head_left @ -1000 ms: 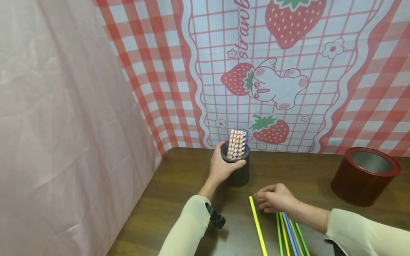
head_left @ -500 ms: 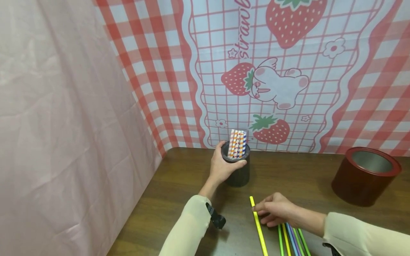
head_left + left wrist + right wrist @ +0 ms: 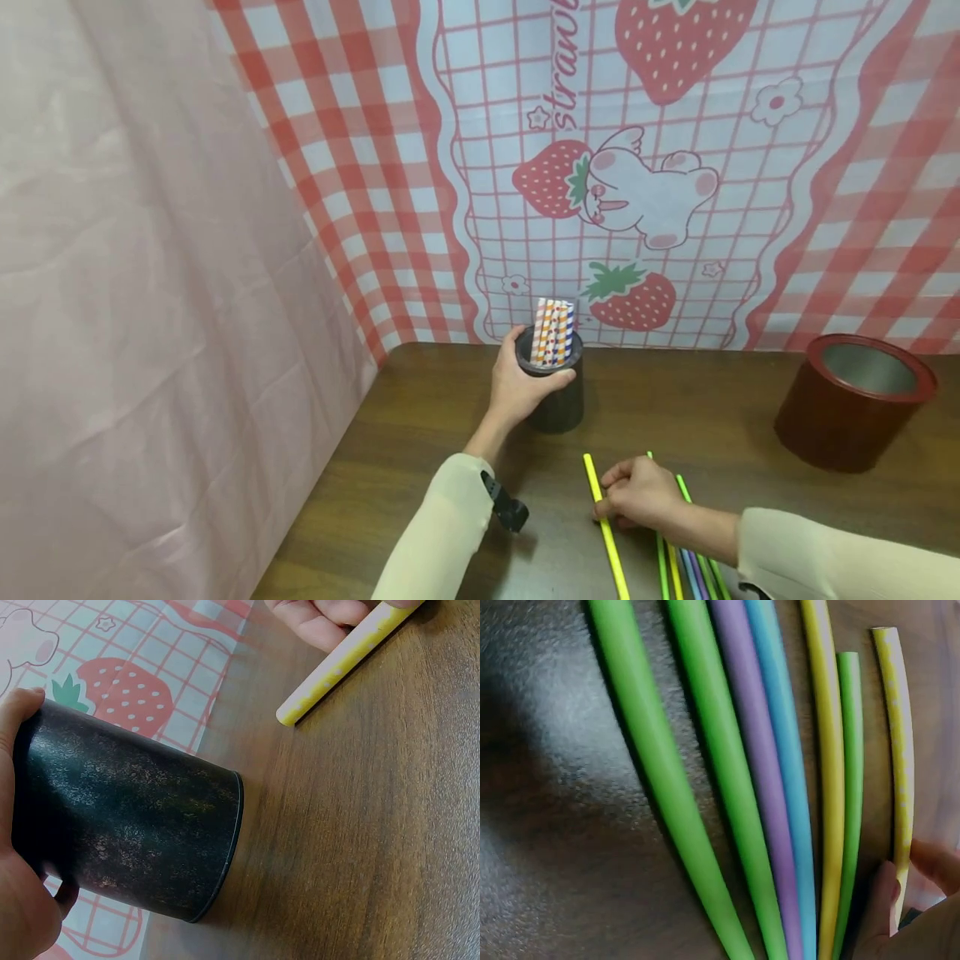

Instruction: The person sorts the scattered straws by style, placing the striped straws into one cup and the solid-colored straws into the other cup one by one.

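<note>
My left hand (image 3: pixel 519 387) grips a black cylindrical cup (image 3: pixel 562 410) near its rim, with the thumb along the front. Several striped and patterned paper straws (image 3: pixel 553 333) stand upright in that cup. To the right and nearer me, my right hand (image 3: pixel 647 496) pinches a yellow straw with pale dots (image 3: pixel 901 742) between thumb and finger. This straw lies along the table, its far tip (image 3: pixel 289 714) pointing past the fingers toward the cup. Beside it, partly hidden under my right hand and wrist, lie several plain straws: green (image 3: pixel 705 690), purple (image 3: pixel 744 697), blue (image 3: pixel 781 712) and yellow (image 3: pixel 825 750).
A dark red canister (image 3: pixel 840 421) with an open top stands at the back right of the brown wooden table (image 3: pixel 420 417). Behind the table hangs a strawberry-print cloth (image 3: pixel 491 167). A pale pink curtain (image 3: pixel 165 292) hangs along the left side.
My right hand has moved down toward me along the dotted yellow straw and now pinches it. Far tips of green straws show behind that hand. My left hand keeps its hold on the cup.
</note>
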Demonstrator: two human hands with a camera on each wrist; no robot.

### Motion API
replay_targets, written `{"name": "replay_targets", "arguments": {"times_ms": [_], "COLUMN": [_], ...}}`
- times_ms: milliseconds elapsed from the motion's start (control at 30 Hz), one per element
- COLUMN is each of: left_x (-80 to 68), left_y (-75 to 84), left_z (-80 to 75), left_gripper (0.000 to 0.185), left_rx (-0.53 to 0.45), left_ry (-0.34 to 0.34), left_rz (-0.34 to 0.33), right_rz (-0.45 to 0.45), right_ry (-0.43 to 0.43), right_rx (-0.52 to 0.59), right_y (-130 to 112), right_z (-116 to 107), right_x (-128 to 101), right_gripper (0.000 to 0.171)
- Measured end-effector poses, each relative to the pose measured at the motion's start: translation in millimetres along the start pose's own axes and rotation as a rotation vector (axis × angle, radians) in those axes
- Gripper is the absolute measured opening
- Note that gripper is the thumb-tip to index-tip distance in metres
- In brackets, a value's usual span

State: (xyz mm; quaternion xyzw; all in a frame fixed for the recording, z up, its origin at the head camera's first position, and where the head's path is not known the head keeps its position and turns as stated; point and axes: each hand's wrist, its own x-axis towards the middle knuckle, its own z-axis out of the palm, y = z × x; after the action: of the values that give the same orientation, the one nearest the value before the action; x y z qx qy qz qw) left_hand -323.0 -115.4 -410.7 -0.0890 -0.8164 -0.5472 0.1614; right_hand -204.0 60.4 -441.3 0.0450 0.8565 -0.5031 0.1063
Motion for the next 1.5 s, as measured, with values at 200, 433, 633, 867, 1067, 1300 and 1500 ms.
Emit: {"name": "replay_targets", "arguments": {"times_ms": [200, 433, 633, 867, 1067, 1300, 1500], "left_x": [1.4, 0.1, -1.6, -1.7, -1.1, 0.0, 0.0], "left_y": [1.3, 1.3, -0.2, 0.3, 1.1, 0.9, -0.2], "left_z": [-1.8, -0.9, -0.3, 0.0, 0.0, -0.2, 0.3], "left_gripper": [0.101, 0.102, 0.101, 0.101, 0.101, 0.101, 0.099], "left_rx": [-0.004, 0.005, 0.016, 0.011, 0.004, 0.002, 0.010], "left_ry": [-0.006, -0.010, -0.001, 0.007, 0.008, 0.004, 0.012], "left_rz": [-0.012, 0.002, 0.007, 0.013, 0.012, 0.005, 0.014], "right_rz": [-0.065, -0.029, 0.013, 0.026, -0.063, -0.113, -0.199], "right_ry": [0.074, 0.068, 0.013, -0.039, -0.049, -0.017, 0.024], "right_rx": [-0.080, -0.049, 0.077, 0.231, 0.330, 0.381, 0.391], "right_y": [1, 3, 3, -13, -47, -88, -120], "right_z": [2, 2, -3, -21, -46, -69, -82], "right_x": [2, 2, 2, 12, 23, 33, 39], "right_gripper": [0.027, 0.022, 0.022, 0.032, 0.040, 0.047, 0.049]}}
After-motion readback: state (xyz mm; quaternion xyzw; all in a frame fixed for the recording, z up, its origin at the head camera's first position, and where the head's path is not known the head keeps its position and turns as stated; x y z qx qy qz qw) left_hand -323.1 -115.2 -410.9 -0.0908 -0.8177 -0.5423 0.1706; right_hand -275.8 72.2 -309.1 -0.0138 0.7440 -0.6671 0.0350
